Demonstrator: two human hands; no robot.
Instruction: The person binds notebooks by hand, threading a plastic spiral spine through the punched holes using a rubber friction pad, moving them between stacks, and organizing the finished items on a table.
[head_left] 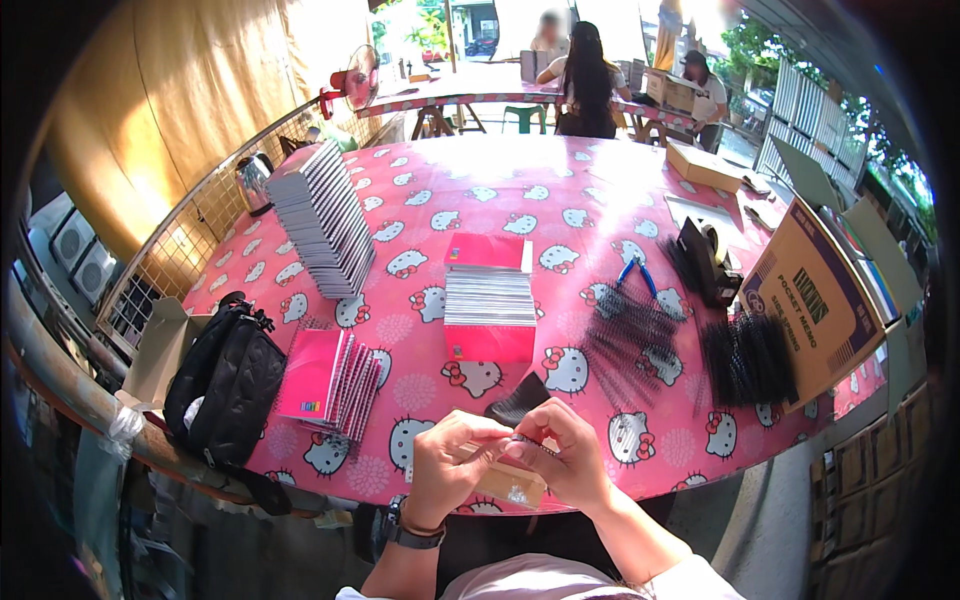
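Near the front edge of the table, my left hand (452,465) and my right hand (568,458) meet with fingertips pinched together. Between them is a small dark item, mostly covered by the fingers and too small to name. Just below the fingers lies a brown cardboard-like piece (508,488) with a shiny patch. Right behind my hands sits a black curved object (517,399). Farther back is a row of pink-covered notebooks (490,300), page edges up. Pink spiral-bound notebooks (322,378) lie fanned to the left. Loose black spiral coils (632,345) are scattered to the right.
A tall notebook stack (322,225) rises at the left, behind a black bag (228,385). Blue-handled pliers (636,275), a black tape dispenser (712,262), bundled black coils (748,362) and a big cardboard box (815,300) stand right. People work at a far table (460,97).
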